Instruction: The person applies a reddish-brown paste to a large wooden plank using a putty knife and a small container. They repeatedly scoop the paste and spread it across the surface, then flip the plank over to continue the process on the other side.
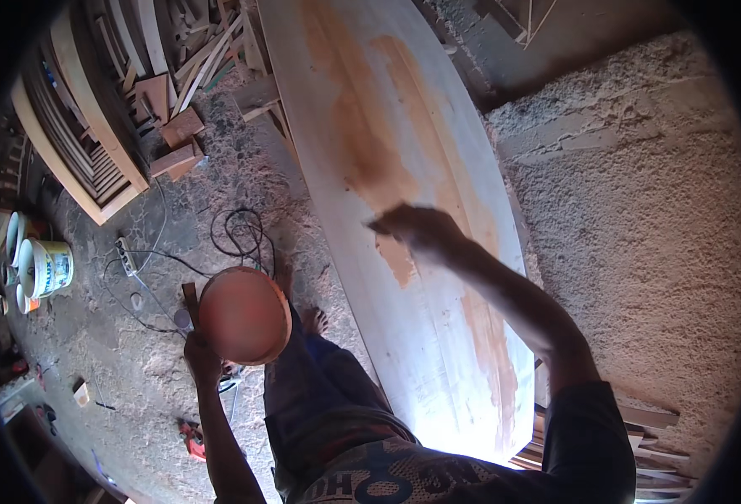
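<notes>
A long wooden panel (370,252) lies before me, its pale surface streaked with orange-brown coating in wide, uneven bands. Over its middle, my right hand (418,230) is blurred, with its fingers bent at the edge of a coated patch; whether it holds something is hidden. My left hand (203,362) is at the lower left, closed on a round container (244,315) of reddish-orange material. A flat brown strip (189,302) sticks up beside the container, just above that hand.
Slatted wooden frames (118,198) and timber offcuts (181,129) lie at the upper left. White buckets (46,268) stand at the far left. A power strip (125,255) and coiled black cable (241,236) lie on the floor. Wood shavings (629,220) cover the right side.
</notes>
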The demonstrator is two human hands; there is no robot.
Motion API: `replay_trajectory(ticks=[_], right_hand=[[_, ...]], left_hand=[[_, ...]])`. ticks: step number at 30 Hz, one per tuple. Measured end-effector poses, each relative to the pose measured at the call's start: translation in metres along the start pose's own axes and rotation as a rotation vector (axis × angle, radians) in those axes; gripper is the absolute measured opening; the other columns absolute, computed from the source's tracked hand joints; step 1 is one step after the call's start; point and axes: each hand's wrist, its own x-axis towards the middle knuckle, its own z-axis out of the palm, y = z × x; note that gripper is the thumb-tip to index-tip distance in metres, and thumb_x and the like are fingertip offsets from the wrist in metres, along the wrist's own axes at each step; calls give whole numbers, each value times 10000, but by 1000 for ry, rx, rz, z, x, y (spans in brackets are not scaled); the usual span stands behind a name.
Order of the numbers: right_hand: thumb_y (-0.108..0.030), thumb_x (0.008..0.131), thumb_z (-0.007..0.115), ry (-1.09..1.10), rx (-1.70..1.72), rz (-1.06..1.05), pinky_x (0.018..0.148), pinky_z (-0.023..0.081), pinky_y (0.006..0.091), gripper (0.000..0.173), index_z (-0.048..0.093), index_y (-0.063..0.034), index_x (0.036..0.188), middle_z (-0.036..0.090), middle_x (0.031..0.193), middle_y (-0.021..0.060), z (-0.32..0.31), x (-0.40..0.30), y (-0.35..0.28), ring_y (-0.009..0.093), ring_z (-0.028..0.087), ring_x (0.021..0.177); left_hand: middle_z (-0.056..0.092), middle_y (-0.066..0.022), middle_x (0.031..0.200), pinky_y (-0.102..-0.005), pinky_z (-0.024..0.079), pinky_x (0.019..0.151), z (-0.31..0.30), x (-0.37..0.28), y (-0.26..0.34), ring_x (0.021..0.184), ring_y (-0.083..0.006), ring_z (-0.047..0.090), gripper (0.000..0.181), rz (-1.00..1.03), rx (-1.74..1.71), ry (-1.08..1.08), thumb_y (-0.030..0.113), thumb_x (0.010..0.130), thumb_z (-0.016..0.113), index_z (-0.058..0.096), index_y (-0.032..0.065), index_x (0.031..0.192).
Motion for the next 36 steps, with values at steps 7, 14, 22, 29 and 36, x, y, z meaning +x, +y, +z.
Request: replay_trajectory(ticks=[7, 14, 22, 29, 36], right_hand=[[-20, 850, 560, -584, -101, 229, 884, 525, 352, 613, 515, -358, 1359, 520, 1394, 71, 54, -112, -10, 249, 637, 1097], [51, 768, 526, -420, -175, 292, 992, 475, 332, 753, 493, -375, 1388, 520, 1418, -48, -29, 22, 14, 189, 547, 1245], [3, 771, 539, -354, -224, 377, 857, 536, 419, 631, 572, -286, 1332, 681, 1080, 187, -48, 112, 51, 323, 667, 996], [-77, 841, 535, -793, -17, 447, 876, 526, 405, 615, 505, -422, 1349, 642, 1210, 71, 48, -132, -33, 274, 647, 1077], [39, 802, 516, -334, -199, 272, 923, 511, 331, 665, 535, -327, 1357, 596, 1329, -18, -37, 70, -6, 185, 621, 1126]], left_hand=[[515, -39, 636, -319, 417, 534, -8, -22, -8, 573, -139, 478, 291, 73, 30, 53, 251, 829, 725, 538, 32, 785], [498, -110, 658, -385, 420, 608, -13, -28, 3, 615, -232, 454, 229, -67, -29, 37, 171, 746, 682, 516, 18, 783], [538, -138, 659, -411, 426, 597, -11, -5, 26, 608, -248, 507, 318, 30, 99, -17, 292, 856, 667, 546, 5, 790], [512, -87, 675, -378, 409, 609, 8, 8, 18, 637, -201, 457, 272, 2, -65, -32, 224, 776, 703, 534, 10, 785], [525, -107, 660, -372, 428, 600, 3, 40, 65, 616, -206, 483, 290, 45, 32, -13, 242, 784, 718, 542, 10, 787]])
